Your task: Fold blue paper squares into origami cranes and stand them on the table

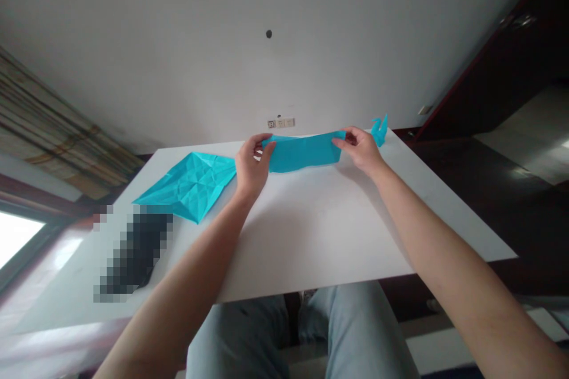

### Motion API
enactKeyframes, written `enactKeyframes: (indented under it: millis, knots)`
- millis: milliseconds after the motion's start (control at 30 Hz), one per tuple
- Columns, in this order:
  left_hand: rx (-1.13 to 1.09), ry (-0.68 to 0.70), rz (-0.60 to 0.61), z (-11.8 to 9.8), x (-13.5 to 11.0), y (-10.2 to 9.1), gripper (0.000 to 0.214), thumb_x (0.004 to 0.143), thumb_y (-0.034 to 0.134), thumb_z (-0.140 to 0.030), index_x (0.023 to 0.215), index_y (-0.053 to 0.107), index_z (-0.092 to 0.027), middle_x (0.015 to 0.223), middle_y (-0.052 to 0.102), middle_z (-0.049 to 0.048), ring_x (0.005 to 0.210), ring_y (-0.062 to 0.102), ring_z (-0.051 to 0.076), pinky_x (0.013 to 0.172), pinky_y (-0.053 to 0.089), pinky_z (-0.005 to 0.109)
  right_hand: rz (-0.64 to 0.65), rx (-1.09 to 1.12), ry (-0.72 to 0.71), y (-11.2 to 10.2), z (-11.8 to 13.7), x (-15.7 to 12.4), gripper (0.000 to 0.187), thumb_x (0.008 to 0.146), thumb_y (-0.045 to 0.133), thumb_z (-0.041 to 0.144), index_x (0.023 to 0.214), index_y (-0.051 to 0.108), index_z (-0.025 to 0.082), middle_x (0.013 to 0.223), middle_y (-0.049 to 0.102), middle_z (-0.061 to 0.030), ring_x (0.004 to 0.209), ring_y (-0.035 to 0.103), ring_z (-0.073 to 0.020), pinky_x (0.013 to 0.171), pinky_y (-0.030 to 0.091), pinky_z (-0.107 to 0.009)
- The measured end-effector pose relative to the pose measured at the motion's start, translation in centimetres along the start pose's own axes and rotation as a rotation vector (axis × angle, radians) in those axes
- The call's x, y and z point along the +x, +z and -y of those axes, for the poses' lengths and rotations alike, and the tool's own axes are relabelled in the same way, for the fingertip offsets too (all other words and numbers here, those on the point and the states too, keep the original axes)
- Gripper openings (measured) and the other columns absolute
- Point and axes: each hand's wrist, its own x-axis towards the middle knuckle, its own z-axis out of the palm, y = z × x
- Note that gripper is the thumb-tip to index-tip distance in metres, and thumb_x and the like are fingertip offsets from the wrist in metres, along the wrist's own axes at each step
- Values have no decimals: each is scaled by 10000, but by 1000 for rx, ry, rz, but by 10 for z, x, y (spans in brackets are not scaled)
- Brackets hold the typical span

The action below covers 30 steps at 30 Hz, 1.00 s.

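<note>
1. Faded light-blue denim jeans (355, 331) cover both legs, with soft creases across the cloth.
2. The long, slim left forearm (186, 284) and right forearm (444, 260) are bare.
3. The left hand (253, 169) and right hand (361, 151) are bare too.
4. A pale shoe (307, 295) shows between the legs, mostly hidden.

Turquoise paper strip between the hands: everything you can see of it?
The turquoise paper strip is a long, narrow folded band of thin, matte paper with soft creases. It runs sideways near the far edge of the white table; whether it touches the table is hard to tell. The left hand pinches one end, the right hand the other. A pointed tip rises beyond the right hand, apparently the same paper.
</note>
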Motion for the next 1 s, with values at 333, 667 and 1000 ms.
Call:
enactKeyframes:
  millis: [333, 667, 1000]
  knots:
    - [379, 231, -16, -13, -4, -3, 182, 1167, 636, -367, 1057, 700, -235, 1187, 772, 115, 1212, 726, 294, 1172, 452, 503, -203, 88, -283, 4, 17, 1, 659, 853, 878, 903, 1055, 774, 285, 975, 758, -17, 946, 735, -214, 946, 634, -400]
    - [323, 243, 460, -36, -10, -2, 351, 1061, 758, -517, 1221, 820, -212, 1132, 895, 102, 1033, 818, 286, 1059, 532, 437, -81, -46, -268, 1, 48, -15, 680, 865, 838, 943, 996, 799, 277, 862, 707, -19, 814, 688, -206, 794, 625, -385]
    - [-93, -149, 387, -46, -17, 8, 578, 1014, 759, -754, 927, 771, -182, 792, 713, 24, 728, 614, 178, 654, 457, 298, 15, 148, -189, 5, 53, -18, 993, 925, 672, 1021, 1733, 548, 457, 1442, 796, -74, 1211, 783, -277, 984, 660, -449]
